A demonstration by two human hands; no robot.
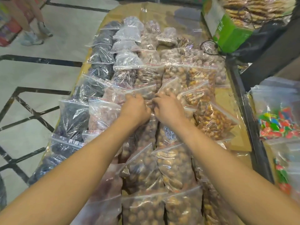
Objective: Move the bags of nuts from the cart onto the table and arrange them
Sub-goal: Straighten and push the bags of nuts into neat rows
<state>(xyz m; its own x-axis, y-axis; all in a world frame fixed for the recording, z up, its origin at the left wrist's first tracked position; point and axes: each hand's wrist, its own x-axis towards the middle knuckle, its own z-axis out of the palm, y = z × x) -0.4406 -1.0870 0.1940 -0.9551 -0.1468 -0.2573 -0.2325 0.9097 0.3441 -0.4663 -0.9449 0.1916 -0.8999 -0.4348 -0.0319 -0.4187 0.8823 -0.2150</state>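
Several clear zip bags of nuts and dried fruit lie in rows on the table point(233, 140), which is covered with brown cardboard. My left hand point(134, 108) and my right hand point(168, 108) meet at the middle of the table, fingers curled into a bag of brown round nuts point(150, 127) between them. A bag of pale nuts point(172, 87) stands tilted just beyond my right fingers. Dark fruit bags point(73, 117) fill the left row, and a bag of golden nuts point(212, 120) lies to the right. The cart is out of view.
A green box point(230, 34) and a black cable point(209, 46) sit at the table's far right. Bags of coloured sweets point(279, 122) lie on a neighbouring surface beyond a black rail point(250, 120). A person's legs point(32, 33) stand on the tiled floor at far left.
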